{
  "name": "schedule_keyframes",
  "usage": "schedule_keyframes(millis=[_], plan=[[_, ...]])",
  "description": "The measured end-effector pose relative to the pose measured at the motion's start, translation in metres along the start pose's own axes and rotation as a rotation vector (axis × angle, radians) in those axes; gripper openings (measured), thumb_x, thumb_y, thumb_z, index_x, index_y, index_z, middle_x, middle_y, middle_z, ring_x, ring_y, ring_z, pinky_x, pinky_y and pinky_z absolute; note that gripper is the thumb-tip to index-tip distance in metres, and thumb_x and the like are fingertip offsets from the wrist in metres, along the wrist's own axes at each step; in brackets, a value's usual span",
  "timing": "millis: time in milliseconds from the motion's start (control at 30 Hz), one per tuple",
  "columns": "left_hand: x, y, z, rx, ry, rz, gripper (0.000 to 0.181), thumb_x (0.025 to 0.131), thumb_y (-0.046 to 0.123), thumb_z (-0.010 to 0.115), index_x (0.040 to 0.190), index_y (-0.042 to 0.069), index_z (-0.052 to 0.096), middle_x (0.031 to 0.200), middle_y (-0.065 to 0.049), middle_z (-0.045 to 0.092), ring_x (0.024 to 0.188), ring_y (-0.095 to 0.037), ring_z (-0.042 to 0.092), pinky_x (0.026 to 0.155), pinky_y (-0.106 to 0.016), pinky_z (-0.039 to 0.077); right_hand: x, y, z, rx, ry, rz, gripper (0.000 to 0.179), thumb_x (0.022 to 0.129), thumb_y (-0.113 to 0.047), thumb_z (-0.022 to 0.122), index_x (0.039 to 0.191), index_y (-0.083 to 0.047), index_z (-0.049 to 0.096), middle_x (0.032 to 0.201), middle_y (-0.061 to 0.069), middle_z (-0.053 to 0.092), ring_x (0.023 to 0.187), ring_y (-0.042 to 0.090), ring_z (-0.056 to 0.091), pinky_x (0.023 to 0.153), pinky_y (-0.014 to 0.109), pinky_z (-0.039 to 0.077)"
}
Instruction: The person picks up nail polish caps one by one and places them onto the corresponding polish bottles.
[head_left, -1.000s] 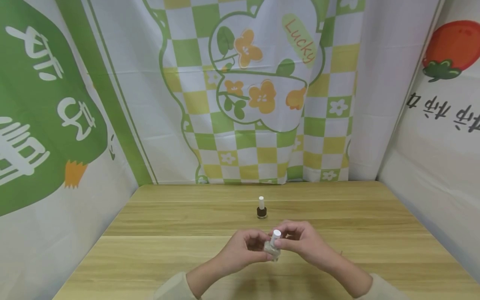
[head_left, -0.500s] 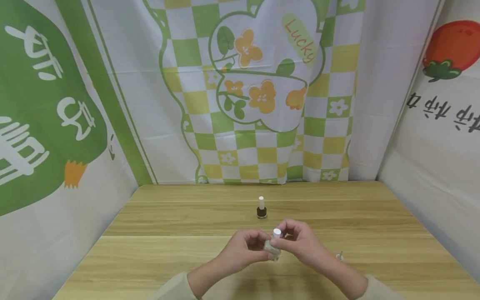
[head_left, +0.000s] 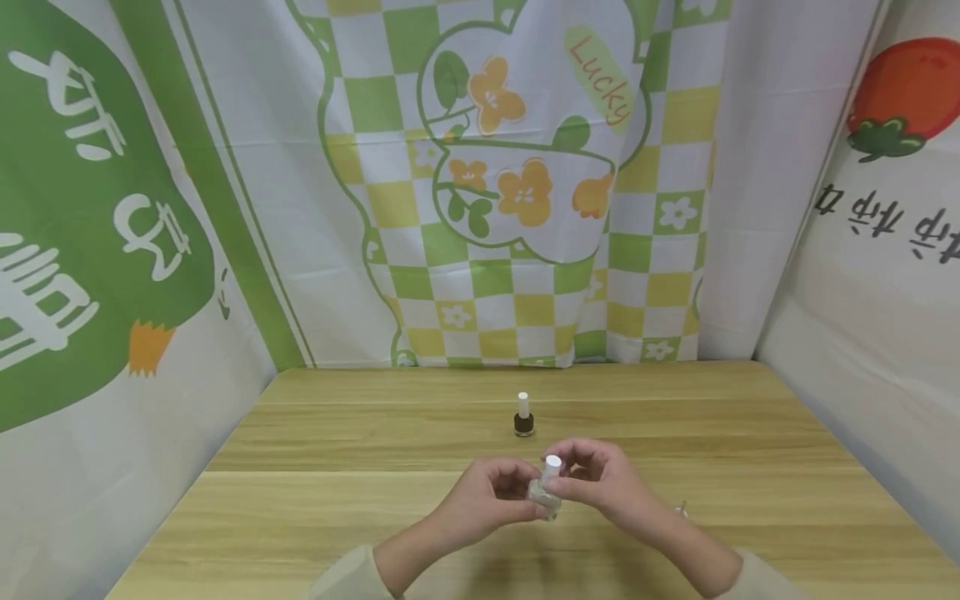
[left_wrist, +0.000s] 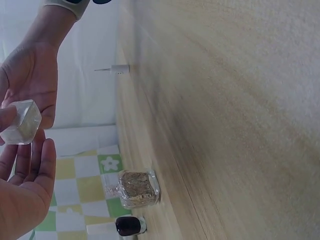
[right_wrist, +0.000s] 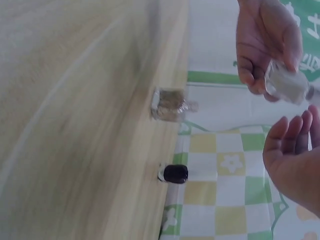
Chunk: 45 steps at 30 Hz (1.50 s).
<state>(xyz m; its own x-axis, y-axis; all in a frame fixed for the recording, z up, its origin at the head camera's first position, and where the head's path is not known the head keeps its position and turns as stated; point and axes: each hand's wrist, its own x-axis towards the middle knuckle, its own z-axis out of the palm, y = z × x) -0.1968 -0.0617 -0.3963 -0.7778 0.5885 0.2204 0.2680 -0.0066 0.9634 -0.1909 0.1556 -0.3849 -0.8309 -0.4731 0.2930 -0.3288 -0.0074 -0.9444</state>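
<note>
A pale nail polish bottle (head_left: 545, 497) with a tall white cap (head_left: 552, 468) is held above the table. My left hand (head_left: 480, 502) grips its glass body between thumb and fingers. With thumb and fingertips, my right hand (head_left: 603, 479) pinches the white cap. Under the hands, an uncapped glass bottle with glittery contents (right_wrist: 170, 105) stands on the table; the hands hide it in the head view. Farther back, a dark nail polish bottle (head_left: 523, 424) stands upright with its white cap on.
A loose white cap (left_wrist: 120, 69) stands on the wooden table (head_left: 337, 442), its thin brush pointing up, beside my right forearm. Behind the table hangs a checkered curtain (head_left: 517, 292), with printed cloth at both sides.
My right hand and forearm have shifted slightly around the held bottle's cap. The loose brush cap beside the right forearm shows more than a second ago. My left hand stays put.
</note>
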Motion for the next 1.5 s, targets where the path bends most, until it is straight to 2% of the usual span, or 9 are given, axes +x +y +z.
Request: schedule_keyframes(millis=[167, 400, 633, 900, 1167, 1500], plan=[[0.000, 0.003, -0.001, -0.010, -0.007, -0.009, 0.027, 0.082, -0.001, 0.073, 0.106, -0.008, 0.064, 0.097, -0.010, 0.069, 0.087, -0.016, 0.064, 0.077, -0.026, 0.055, 0.001, -0.001, -0.009, 0.058, -0.071, -0.064, 0.025, 0.091, -0.001, 0.062, 0.116, 0.004, 0.062, 0.103, 0.006, 0.064, 0.092, 0.015, 0.058, 0.079, 0.031, 0.054], [-0.002, 0.001, 0.000, -0.008, -0.020, 0.015, 0.027, 0.081, 0.000, 0.074, 0.106, -0.009, 0.064, 0.097, -0.012, 0.069, 0.087, -0.020, 0.065, 0.076, -0.027, 0.055, 0.003, -0.002, -0.010, 0.113, -0.192, -0.086, 0.029, 0.093, 0.002, 0.058, 0.121, 0.010, 0.057, 0.115, 0.020, 0.058, 0.099, 0.020, 0.059, 0.083, 0.036, 0.055], [-0.001, -0.001, 0.000, -0.018, -0.032, 0.030, 0.027, 0.082, 0.000, 0.074, 0.105, -0.010, 0.064, 0.099, -0.013, 0.069, 0.088, -0.020, 0.065, 0.076, -0.027, 0.055, 0.005, 0.001, -0.008, 0.118, -0.248, -0.144, 0.025, 0.095, 0.004, 0.054, 0.118, 0.011, 0.060, 0.110, 0.022, 0.055, 0.102, 0.023, 0.059, 0.085, 0.038, 0.054], [-0.001, -0.001, 0.000, -0.022, -0.032, 0.030, 0.025, 0.082, 0.001, 0.074, 0.103, -0.010, 0.065, 0.099, -0.012, 0.068, 0.087, -0.018, 0.065, 0.076, -0.026, 0.055, 0.004, 0.000, -0.006, 0.064, -0.198, -0.125, 0.018, 0.094, 0.002, 0.058, 0.110, 0.008, 0.063, 0.107, 0.018, 0.057, 0.094, 0.018, 0.059, 0.080, 0.033, 0.055], [-0.001, 0.000, 0.000, -0.028, -0.024, 0.015, 0.027, 0.082, 0.001, 0.074, 0.106, -0.009, 0.065, 0.098, -0.011, 0.069, 0.087, -0.017, 0.065, 0.077, -0.027, 0.055, 0.004, -0.001, -0.002, 0.019, -0.114, -0.038, 0.011, 0.091, -0.003, 0.064, 0.099, 0.005, 0.062, 0.104, 0.019, 0.058, 0.090, 0.022, 0.059, 0.076, 0.031, 0.055], [-0.001, -0.004, 0.001, -0.004, -0.008, -0.001, 0.024, 0.081, 0.001, 0.074, 0.103, -0.004, 0.067, 0.095, -0.007, 0.069, 0.083, -0.013, 0.064, 0.076, -0.027, 0.056, 0.004, 0.001, 0.006, -0.027, -0.004, 0.057, 0.021, 0.085, -0.007, 0.071, 0.096, 0.006, 0.058, 0.095, 0.013, 0.060, 0.081, 0.019, 0.060, 0.070, 0.028, 0.055]])
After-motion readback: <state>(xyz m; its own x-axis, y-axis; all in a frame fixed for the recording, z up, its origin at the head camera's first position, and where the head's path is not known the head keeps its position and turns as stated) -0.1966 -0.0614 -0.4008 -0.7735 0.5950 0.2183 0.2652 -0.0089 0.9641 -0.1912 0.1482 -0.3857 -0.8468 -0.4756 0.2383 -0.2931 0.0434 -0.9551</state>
